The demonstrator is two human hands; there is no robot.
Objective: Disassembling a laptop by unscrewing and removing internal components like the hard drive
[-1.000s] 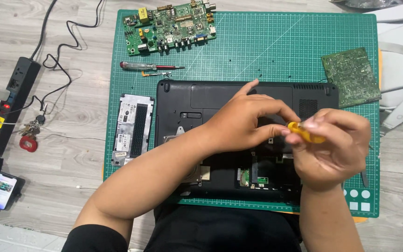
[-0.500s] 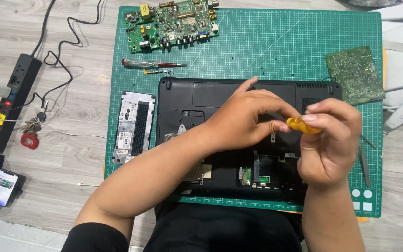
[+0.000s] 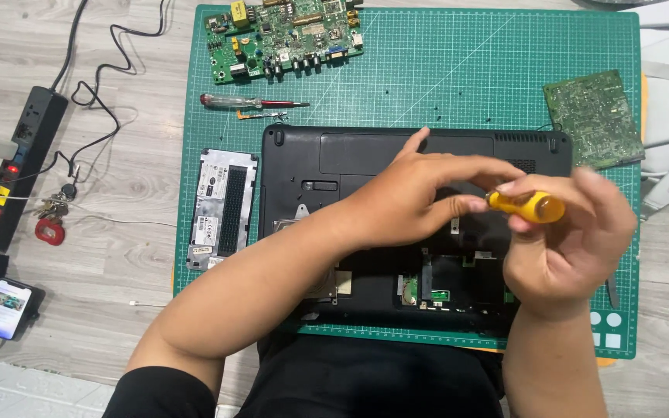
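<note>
A black laptop (image 3: 365, 155) lies upside down on the green cutting mat (image 3: 443, 70), its lower bays uncovered. My right hand (image 3: 574, 248) is closed around a yellow-handled screwdriver (image 3: 526, 206) held over the laptop's right half. My left hand (image 3: 420, 197) reaches across the laptop, its fingertips touching the near end of the screwdriver handle. The screwdriver's shaft and tip are hidden behind my hands.
A removed grey cover panel (image 3: 223, 207) lies left of the laptop. A red-handled screwdriver (image 3: 251, 102) and a green circuit board (image 3: 284, 35) sit at the mat's top left, another board (image 3: 594, 116) at right. Power strip (image 3: 17, 162), keys (image 3: 49, 220) and phone (image 3: 8, 308) lie on the floor.
My right hand with the yellow screwdriver has shifted slightly right and up over the laptop. My left hand's fingers have stayed at the handle.
</note>
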